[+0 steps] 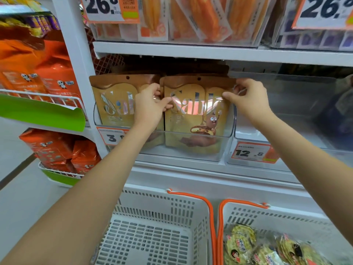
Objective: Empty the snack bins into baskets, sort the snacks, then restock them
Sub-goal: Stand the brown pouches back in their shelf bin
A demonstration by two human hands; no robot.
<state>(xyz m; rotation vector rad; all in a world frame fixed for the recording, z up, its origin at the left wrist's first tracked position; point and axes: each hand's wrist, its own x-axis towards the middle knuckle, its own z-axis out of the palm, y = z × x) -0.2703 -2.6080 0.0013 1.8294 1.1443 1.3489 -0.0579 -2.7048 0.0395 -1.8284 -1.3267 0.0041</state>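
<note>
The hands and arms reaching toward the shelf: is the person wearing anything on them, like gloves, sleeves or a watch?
Nothing shows. The left hand and right hand are bare, without gloves or visible rings, and both forearms are uncovered, with no sleeve, watch or band in view.

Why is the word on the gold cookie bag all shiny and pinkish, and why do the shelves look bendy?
In the head view, light glares off the foil letters on the gold bag that the left hand and right hand hold at its edges. The wide-angle lens bows the white shelf. The top price tag looks soft and blurry at the frame's edge.
</note>
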